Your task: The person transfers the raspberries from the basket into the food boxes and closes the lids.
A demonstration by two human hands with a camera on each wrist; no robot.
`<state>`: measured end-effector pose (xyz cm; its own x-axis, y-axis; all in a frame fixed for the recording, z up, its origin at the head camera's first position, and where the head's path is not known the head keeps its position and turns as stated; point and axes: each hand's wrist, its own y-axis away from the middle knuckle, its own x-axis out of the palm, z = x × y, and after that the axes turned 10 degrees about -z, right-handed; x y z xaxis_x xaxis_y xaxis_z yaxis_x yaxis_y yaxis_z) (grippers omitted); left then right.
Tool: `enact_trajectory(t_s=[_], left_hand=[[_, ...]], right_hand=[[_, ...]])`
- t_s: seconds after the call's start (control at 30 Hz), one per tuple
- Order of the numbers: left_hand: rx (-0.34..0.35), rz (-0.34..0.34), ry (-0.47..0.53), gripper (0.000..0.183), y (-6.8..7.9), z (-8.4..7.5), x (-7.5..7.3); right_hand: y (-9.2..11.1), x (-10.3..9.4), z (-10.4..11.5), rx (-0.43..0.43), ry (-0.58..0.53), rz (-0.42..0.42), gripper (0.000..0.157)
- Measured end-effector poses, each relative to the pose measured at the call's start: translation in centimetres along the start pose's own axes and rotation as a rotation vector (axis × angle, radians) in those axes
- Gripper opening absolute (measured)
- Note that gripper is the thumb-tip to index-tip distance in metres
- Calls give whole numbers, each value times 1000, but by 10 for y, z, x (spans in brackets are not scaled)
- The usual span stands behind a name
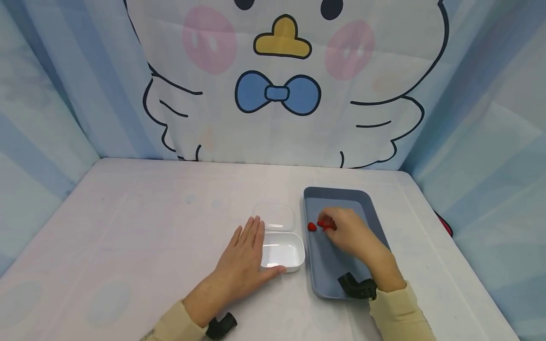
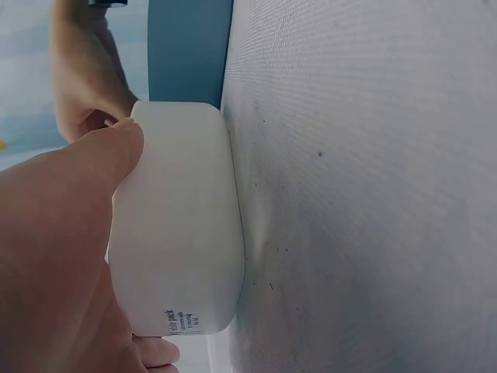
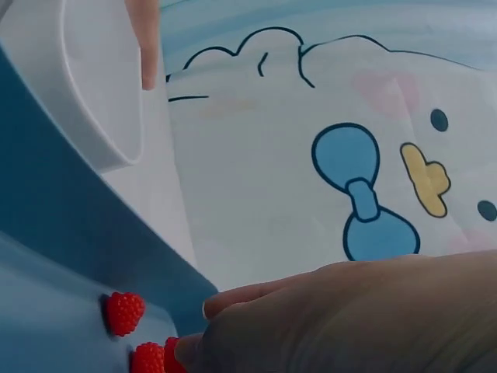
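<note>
My right hand [image 1: 347, 231] reaches into the blue-grey tray [image 1: 317, 279], its fingertips pinching a red raspberry [image 3: 174, 356] that they partly hide. Two other raspberries lie on the tray floor, one raspberry [image 3: 124, 313] a little apart and another raspberry [image 3: 147, 359] right by the fingertips. My left hand [image 1: 245, 255] rests along the left side of a white rectangular container [image 1: 283, 251], with fingers straight. Its thumb lies at the container's near rim, as the left wrist view also shows. The container stands upright beside the tray.
A clear plastic lid [image 1: 275, 216] lies on the table just behind the container. The white-clothed table [image 1: 141, 237] is bordered by a printed curtain [image 1: 264, 137] at the back and blue-striped curtains at both sides. Black wrist mounts [image 1: 358, 286] sit under the forearms.
</note>
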<state>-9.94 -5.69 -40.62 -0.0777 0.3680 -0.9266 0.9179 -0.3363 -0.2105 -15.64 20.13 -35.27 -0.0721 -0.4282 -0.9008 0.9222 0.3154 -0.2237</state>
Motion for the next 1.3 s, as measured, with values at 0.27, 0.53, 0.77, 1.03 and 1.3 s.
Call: enact_trajectory(t_s=[0.27, 0.53, 0.77, 1.03, 1.3], left_hand=[[2, 0, -13, 108, 1, 0, 1], [2, -9, -9, 108, 1, 0, 1], [8, -21, -7, 105, 0, 0, 1], [10, -22, -7, 106, 0, 0, 0], [9, -22, -5, 105, -1, 0, 2]], right_hand=[[3, -5, -3, -33, -38, -37, 21], [3, -8, 4, -52, -77, -74, 21], [2, -6, 11, -134, -159, -93, 22], [2, 1, 24, -189, -267, -70, 24], [2, 16, 35, -280, -298, -46, 22]])
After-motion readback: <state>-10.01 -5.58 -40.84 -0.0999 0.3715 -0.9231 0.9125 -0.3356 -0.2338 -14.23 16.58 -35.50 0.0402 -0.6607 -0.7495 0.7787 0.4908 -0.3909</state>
